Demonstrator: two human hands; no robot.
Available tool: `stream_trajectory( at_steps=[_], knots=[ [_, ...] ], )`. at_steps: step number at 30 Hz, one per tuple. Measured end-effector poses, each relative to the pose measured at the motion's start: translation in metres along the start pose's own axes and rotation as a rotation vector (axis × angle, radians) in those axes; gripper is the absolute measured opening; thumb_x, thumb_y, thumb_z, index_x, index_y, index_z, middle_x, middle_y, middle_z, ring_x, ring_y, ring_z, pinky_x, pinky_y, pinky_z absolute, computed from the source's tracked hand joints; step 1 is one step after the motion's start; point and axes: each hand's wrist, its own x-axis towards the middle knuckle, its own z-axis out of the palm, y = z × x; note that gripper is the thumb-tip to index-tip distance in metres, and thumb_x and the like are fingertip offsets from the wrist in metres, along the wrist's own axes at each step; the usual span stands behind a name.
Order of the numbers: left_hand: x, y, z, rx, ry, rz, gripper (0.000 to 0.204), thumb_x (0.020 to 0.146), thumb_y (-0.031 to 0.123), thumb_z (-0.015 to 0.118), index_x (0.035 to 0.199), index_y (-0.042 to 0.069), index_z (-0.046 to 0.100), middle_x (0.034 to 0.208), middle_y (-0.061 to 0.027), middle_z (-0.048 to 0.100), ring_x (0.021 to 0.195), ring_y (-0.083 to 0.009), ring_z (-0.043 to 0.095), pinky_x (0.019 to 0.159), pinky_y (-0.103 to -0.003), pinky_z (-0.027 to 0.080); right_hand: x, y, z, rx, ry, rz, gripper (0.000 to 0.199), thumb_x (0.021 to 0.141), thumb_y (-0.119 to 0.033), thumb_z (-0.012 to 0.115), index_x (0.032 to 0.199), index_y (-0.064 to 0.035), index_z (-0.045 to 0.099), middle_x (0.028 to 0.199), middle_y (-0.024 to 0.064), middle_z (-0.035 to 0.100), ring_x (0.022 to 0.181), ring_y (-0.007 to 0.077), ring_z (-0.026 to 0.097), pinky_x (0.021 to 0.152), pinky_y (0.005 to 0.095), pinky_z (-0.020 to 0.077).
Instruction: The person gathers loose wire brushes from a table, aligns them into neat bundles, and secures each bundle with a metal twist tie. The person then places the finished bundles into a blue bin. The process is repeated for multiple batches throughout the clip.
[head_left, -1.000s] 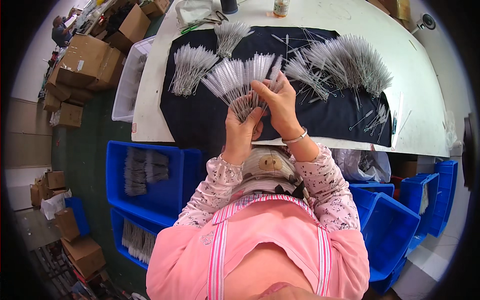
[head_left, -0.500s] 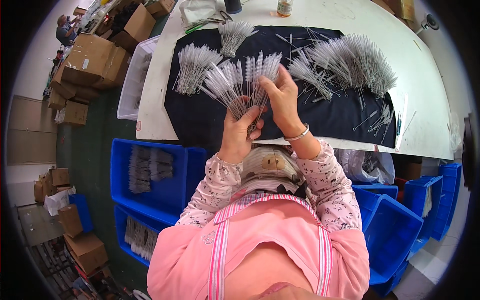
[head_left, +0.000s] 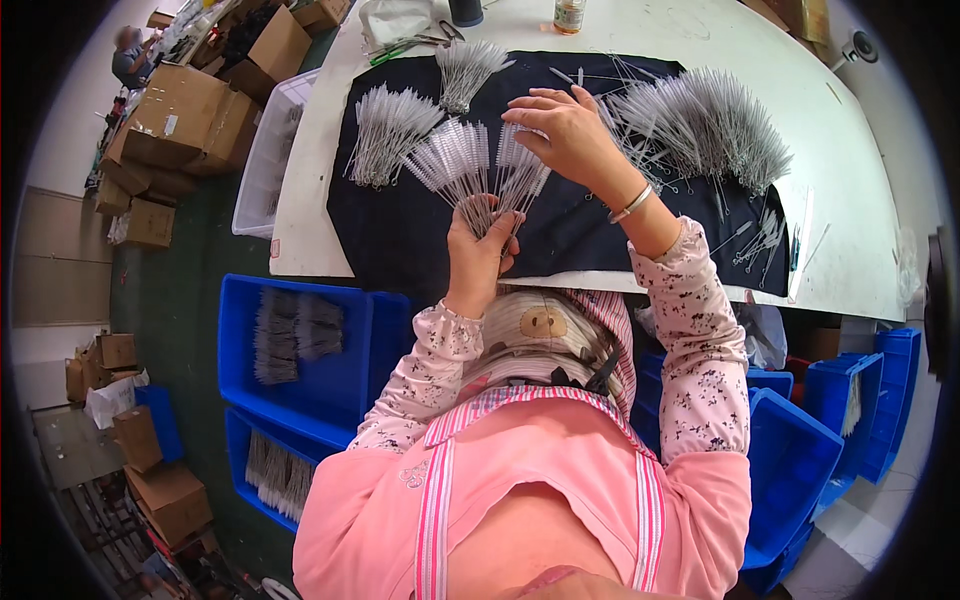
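My left hand is closed round the thin wire stems of a bunch of small white-bristled straw brushes, held upright and fanned out in two clumps. Above the right-hand clump is my right hand, its fingers stretched out to the left and holding nothing I can see. Whether its fingertips touch the bristles I cannot tell. A dark cloth lies under both hands. To the left on it are two brush piles, one nearer and one farther. A large brush heap spreads at the right, partly behind my right hand.
Loose brushes lie at the cloth's right end. Scissors and a green tool, a cloth bag and a small jar sit at the table's far side. Blue bins flank me below; cardboard boxes stand left.
My right hand has moved up and right, off the brush clump, and its fingers have straightened. The left hand keeps its hold on the bunch, nearly in place.
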Motion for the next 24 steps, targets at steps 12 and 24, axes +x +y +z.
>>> stream_trajectory(
  at_steps=[12, 24],
  knots=[
    [0.012, -0.014, -0.008, 0.009, -0.05, -0.009, 0.026, 0.086, 0.004, 0.062, 0.105, 0.007, 0.044, 0.087, -0.013, 0.065, 0.053, -0.0093, 0.053, 0.037, -0.019, 0.034, -0.008, 0.063, -0.061, 1.185, 0.451, 0.651, 0.022, 0.087, -0.016, 0.062, 0.096, 0.0038, 0.066, 0.093, 0.0112, 0.067, 0.08, 0.0154, 0.064, 0.078, 0.0261, 0.0507],
    [0.017, -0.018, 0.01, -0.1, -0.161, -0.158, 0.031, 0.088, 0.01, 0.061, 0.114, 0.004, 0.044, 0.082, -0.011, 0.06, 0.05, -0.0083, 0.048, 0.036, -0.018, 0.03, -0.248, 0.07, -0.245, 0.318, 0.832, 0.946, 0.017, 0.088, -0.009, 0.061, 0.097, 0.0046, 0.063, 0.086, 0.0112, 0.067, 0.072, 0.0158, 0.065, 0.069, 0.0255, 0.0539]
  ],
)
